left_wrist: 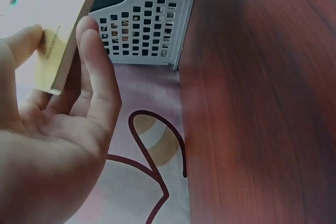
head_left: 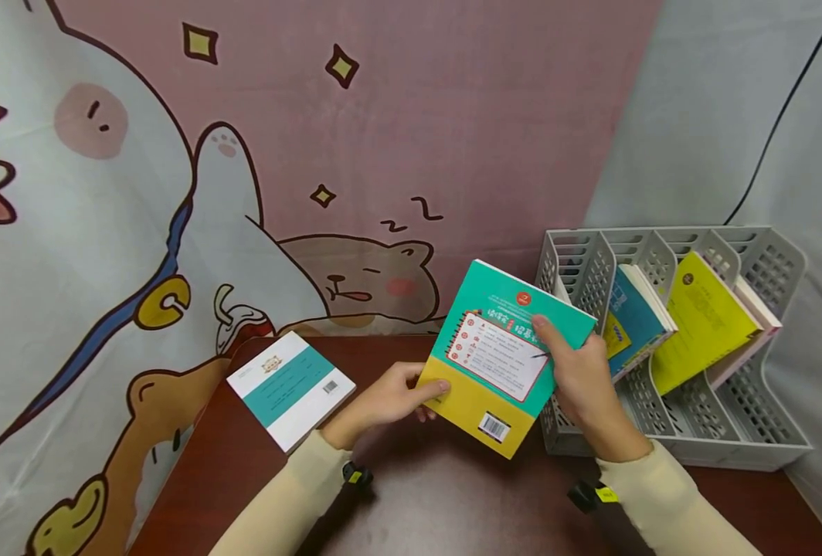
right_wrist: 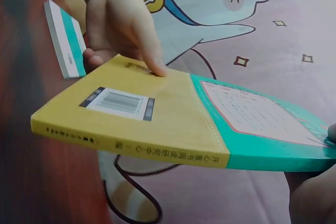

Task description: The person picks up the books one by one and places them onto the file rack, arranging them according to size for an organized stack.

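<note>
A green and yellow book (head_left: 467,421) is held in both hands above the table, its barcode side facing up. The left hand (head_left: 399,395) pinches its left edge, thumb on the yellow part and fingers beneath. At the upper right, the right hand (head_left: 585,382) grips the green part, thumb on top. In the right wrist view, the book's spine (right_wrist: 131,149) faces the camera, with only part of the right hand (right_wrist: 317,192) showing at the edge. The left wrist view shows the left hand (left_wrist: 63,145) with the book's corner (left_wrist: 55,72) between thumb and fingers.
A white and teal book (head_left: 291,390) lies on the dark red table (head_left: 446,510) at left. On the right stands a grey perforated file rack (head_left: 675,444) holding a blue book (head_left: 633,309), a yellow book (head_left: 706,324) and a pinkish one (head_left: 748,340). A patterned curtain (head_left: 487,116) hangs behind.
</note>
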### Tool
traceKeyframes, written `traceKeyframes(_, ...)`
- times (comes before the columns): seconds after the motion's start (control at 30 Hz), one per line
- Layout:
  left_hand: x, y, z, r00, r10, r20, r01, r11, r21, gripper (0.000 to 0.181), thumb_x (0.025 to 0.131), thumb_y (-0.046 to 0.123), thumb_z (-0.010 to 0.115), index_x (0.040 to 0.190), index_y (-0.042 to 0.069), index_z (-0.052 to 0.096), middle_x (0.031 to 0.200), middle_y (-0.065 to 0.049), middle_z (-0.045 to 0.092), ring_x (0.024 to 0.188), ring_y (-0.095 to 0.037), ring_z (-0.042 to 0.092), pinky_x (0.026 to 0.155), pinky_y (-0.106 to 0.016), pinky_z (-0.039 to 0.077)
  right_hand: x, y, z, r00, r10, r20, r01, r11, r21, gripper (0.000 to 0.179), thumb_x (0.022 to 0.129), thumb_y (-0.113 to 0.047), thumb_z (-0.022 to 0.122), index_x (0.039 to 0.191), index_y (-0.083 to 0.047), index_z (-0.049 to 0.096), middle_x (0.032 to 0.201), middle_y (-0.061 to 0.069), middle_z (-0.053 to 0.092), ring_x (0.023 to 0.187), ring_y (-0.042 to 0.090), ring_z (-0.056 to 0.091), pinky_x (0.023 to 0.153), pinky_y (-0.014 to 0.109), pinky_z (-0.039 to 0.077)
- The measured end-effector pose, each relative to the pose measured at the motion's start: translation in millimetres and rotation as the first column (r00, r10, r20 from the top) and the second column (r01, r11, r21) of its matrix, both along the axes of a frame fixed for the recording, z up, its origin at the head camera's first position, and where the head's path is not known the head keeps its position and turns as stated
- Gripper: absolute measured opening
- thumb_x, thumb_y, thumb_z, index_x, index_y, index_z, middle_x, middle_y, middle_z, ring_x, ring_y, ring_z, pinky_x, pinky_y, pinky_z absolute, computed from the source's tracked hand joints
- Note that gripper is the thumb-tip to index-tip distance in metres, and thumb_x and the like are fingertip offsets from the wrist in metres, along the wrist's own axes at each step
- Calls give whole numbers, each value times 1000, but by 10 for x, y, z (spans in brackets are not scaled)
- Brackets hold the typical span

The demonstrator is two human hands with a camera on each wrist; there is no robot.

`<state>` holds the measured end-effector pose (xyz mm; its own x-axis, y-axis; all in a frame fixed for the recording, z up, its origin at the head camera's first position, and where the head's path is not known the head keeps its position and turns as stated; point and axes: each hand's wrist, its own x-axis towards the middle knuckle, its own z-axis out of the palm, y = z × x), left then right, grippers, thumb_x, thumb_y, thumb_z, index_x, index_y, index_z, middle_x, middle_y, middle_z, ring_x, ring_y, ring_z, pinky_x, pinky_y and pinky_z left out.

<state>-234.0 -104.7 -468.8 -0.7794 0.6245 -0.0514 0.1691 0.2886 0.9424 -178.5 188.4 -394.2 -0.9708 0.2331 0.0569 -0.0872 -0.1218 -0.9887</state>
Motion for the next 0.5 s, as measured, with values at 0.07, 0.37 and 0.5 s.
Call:
traceKeyframes(0.07,-6,34,-15,1000,-3,-20,3,1000,-1,23,109,35,72,120,16,79,102,-14,83,74,-28,76,71,-45,67,64,59,27,998,-28,-49,28,1000,9,35,108,-31,74,132,-9,63,98,-11,82,86,8,82,77,26,68)
traceKeyframes(0.37,-20,347,-143,996,68,-56,-68,998,-5,25,111,38,69,106,18,81,102,-26,82,64,-18,72,70,-60,67,313,410,161,960,-128,-249,159,982,105,27,109,-16,70,136,-11,66,104,-8,85,84,9,84,70,25,67)
traceKeyframes(0.5,29,485,-176,994,84,-66,-86,996,-29,27,111,34,68,101,14,82,99,-23,83,63,-19,72,67,-51,67,425,597,187,954,-205,-220,253,943,215,24,109,-19,72,132,-15,71,97,-14,84,77,4,82,65,20,64)
